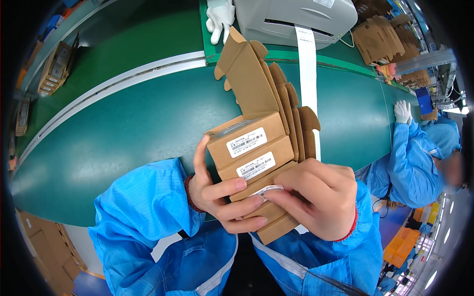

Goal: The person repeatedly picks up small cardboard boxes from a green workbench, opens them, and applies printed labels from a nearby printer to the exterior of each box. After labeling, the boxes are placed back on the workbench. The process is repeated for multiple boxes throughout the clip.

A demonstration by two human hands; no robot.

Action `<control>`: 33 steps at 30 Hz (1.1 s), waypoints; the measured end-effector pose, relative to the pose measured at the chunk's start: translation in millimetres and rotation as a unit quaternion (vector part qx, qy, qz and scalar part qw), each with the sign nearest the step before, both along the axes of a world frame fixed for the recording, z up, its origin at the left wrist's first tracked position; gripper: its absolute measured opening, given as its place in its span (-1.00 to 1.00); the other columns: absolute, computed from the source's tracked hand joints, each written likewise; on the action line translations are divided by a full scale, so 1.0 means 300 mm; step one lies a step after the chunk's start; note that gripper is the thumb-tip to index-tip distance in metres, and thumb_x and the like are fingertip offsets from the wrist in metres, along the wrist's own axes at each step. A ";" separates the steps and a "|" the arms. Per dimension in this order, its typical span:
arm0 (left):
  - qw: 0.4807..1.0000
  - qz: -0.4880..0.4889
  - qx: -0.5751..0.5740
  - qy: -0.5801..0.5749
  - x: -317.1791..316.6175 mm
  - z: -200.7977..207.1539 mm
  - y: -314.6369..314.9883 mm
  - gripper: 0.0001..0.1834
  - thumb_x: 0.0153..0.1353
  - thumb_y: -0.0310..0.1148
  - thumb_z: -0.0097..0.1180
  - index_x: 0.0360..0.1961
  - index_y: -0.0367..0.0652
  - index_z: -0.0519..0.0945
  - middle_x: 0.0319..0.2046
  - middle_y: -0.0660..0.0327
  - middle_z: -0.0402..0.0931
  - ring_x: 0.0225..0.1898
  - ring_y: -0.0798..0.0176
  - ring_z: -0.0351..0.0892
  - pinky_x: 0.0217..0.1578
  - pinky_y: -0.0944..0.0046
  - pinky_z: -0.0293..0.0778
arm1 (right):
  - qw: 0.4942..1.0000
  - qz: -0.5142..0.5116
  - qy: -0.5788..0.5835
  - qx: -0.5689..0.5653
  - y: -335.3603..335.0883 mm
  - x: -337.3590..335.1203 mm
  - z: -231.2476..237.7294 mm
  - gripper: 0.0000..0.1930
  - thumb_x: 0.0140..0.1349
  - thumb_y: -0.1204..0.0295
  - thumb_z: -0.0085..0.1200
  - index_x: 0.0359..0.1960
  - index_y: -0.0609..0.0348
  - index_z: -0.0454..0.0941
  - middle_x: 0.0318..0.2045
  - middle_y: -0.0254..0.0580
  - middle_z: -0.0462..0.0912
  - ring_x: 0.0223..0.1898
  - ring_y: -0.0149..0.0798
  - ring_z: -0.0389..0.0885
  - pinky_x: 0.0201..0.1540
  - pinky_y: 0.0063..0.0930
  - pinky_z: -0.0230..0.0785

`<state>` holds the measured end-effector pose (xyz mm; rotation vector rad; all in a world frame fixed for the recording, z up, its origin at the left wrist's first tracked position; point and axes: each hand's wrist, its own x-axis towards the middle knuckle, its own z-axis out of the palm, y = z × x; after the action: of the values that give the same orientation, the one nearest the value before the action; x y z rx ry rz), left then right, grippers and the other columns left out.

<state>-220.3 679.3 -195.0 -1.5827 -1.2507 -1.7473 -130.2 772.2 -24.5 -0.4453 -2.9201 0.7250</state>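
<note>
My left hand (219, 195) grips a stack of several small brown cardboard boxes (256, 148) held close over the green conveyor belt (123, 133). The top two boxes carry white barcode labels (247, 142). Their lids stand open, fanned upward. My right hand (316, 197) presses a white label (269, 189) onto the side of the third box, pinching it with thumb and fingers. Both sleeves are blue.
A grey label printer (296, 19) at the back feeds a long white strip (307, 74) down over the belt. A white glove (219, 19) lies beside it. Flat cartons (380, 37) pile at the back right. A co-worker in blue with a white glove (402, 112) stands right.
</note>
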 end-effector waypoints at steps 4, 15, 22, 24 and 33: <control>1.000 0.020 -0.009 0.004 -0.004 0.000 -0.007 -0.65 0.06 -0.12 0.05 -0.10 0.40 0.30 -0.14 0.50 0.27 0.05 0.26 0.18 -0.08 -0.61 0.03 | 0.986 -0.139 0.007 0.091 0.060 -0.050 0.046 -0.66 -0.24 0.40 0.30 -0.44 0.16 0.40 -0.69 -0.27 0.39 -0.69 -0.29 0.40 -0.66 -0.52 0.24; 0.998 -0.018 -0.046 0.028 -0.028 0.009 -0.006 -0.68 0.09 0.00 -0.06 -0.11 0.35 0.29 -0.12 0.45 0.26 0.06 0.23 0.17 -0.05 -0.59 0.01 | 0.940 -0.211 0.196 -0.184 0.753 -0.105 -0.326 -0.81 0.06 0.58 0.05 -0.25 0.22 0.52 -0.38 -0.24 0.58 -0.33 -0.46 0.52 -0.25 -0.61 0.37; 0.998 -0.028 -0.045 0.024 -0.033 0.003 -0.003 -0.68 0.09 0.01 -0.06 -0.12 0.35 0.30 -0.12 0.45 0.26 0.04 0.24 0.19 -0.05 -0.58 0.01 | 0.935 -0.268 0.227 -0.054 0.741 -0.132 -0.367 -0.88 0.02 0.59 0.06 -0.36 0.27 0.55 -0.45 -0.25 0.59 -0.43 -0.48 0.52 -0.32 -0.64 0.35; 0.999 -0.029 -0.035 0.027 -0.035 0.002 0.004 -0.70 0.10 -0.01 -0.06 -0.12 0.35 0.30 -0.13 0.44 0.26 0.04 0.24 0.20 -0.04 -0.58 0.00 | 0.937 -0.280 0.209 -0.015 0.724 -0.116 -0.356 -0.90 0.02 0.60 0.04 -0.39 0.29 0.53 -0.47 -0.23 0.58 -0.44 -0.45 0.52 -0.33 -0.63 0.34; 0.998 -0.016 0.045 -0.042 0.004 0.011 0.053 -0.72 0.12 -0.05 -0.07 -0.10 0.48 0.31 -0.18 0.30 0.23 0.00 0.25 0.25 -0.06 -0.59 0.00 | 0.921 -0.247 0.293 -0.067 0.199 0.008 -0.021 -0.93 0.08 0.67 -0.05 -0.38 0.32 0.42 -0.42 -0.26 0.47 -0.40 -0.47 0.42 -0.32 -0.65 0.28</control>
<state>-218.9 695.4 -191.7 -1.5018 -1.1737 -1.8800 -127.9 831.8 -30.7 -0.7801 -2.0898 0.8031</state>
